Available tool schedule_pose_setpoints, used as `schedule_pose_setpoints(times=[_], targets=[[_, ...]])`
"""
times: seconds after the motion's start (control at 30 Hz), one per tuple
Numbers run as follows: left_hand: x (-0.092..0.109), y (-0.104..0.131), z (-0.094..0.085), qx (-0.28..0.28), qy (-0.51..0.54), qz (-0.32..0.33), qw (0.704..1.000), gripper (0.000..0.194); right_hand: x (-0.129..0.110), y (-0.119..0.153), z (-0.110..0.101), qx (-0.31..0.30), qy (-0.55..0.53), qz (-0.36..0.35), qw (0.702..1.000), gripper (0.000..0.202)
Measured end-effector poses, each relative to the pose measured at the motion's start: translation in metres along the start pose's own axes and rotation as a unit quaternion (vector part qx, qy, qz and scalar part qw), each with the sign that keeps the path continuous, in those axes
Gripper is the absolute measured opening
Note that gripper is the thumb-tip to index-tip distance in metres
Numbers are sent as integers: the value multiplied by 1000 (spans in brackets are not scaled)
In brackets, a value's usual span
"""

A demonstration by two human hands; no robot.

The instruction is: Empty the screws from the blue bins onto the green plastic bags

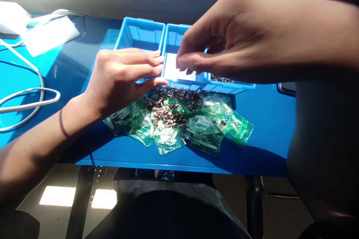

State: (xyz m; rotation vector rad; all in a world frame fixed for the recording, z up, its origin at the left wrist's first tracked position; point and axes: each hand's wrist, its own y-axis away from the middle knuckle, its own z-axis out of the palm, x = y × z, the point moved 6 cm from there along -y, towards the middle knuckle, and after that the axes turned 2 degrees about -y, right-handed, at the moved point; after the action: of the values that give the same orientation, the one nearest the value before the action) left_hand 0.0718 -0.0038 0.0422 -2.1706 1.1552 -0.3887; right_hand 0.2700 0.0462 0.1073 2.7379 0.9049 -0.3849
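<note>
My left hand (123,74) is at the front of the left blue bin (144,26), fingers stretched toward the divider and thumb apart from them. I see nothing held in it. Over the middle blue bin (175,31), my right hand (224,37) has its fingertips pinched together; whatever they hold, if anything, is hidden. White material (174,69) lies in that bin, washed out by sunlight. Just in front of the bins is a heap of small metal screws (168,114) on several green-tinted clear plastic bags (241,129) with small parts inside.
A right-hand blue bin (235,87), partly behind my right hand, holds small dark metal pieces (221,78). White cables (42,78) and a white sheet (52,35) lie on the left of the blue table (269,119). Its front edge is near my lap.
</note>
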Motion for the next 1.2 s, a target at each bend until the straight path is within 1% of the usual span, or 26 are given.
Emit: schedule_pose_setpoints(times=[0.07, 0.13, 0.23, 0.33, 0.47, 0.63, 0.73, 0.87, 1.0, 1.1, 1.2], targets=[[0, 0, -1, -1, -5, 3, 1000, 20, -5, -8, 8, 33, 108, -28, 993, 43], [1, -1, -1, -3, -9, 5, 1000, 18, -4, -18, 25, 17, 161, -47, 986, 63], [1, -2, 0, -9, -13, 5, 1000, 16, 0, -30, 48, -16, 188, -73, 979, 81], [0, -3, 1, -9, -16, 0, 1000, 13, 2, -35, 61, -28, 192, -89, 977, 89], [0, -1, 2, -4, -20, -1, 1000, 14, 1, -36, 67, -37, 169, -102, 980, 92], [1, -1, 2, -4, -21, -9, 1000, 14, 0, -35, 67, -32, 155, -112, 981, 89], [1, -1, 2, 2, -16, -3, 1000, 16, -2, -33, 67, -44, 129, -111, 984, 88], [-1, 0, 3, 0, -18, -11, 1000, 14, -6, -31, 67, -61, 100, -108, 987, 83], [-2, 1, 2, -5, -17, -19, 1000, 13, -6, -31, 68, -59, 92, -121, 987, 83], [-1, 1, 1, -5, -22, -15, 1000, 13, -3, -32, 69, -56, 99, -113, 987, 84], [-1, 2, 1, -4, -24, -11, 1000, 17, 0, -33, 69, -47, 116, -106, 986, 85]])
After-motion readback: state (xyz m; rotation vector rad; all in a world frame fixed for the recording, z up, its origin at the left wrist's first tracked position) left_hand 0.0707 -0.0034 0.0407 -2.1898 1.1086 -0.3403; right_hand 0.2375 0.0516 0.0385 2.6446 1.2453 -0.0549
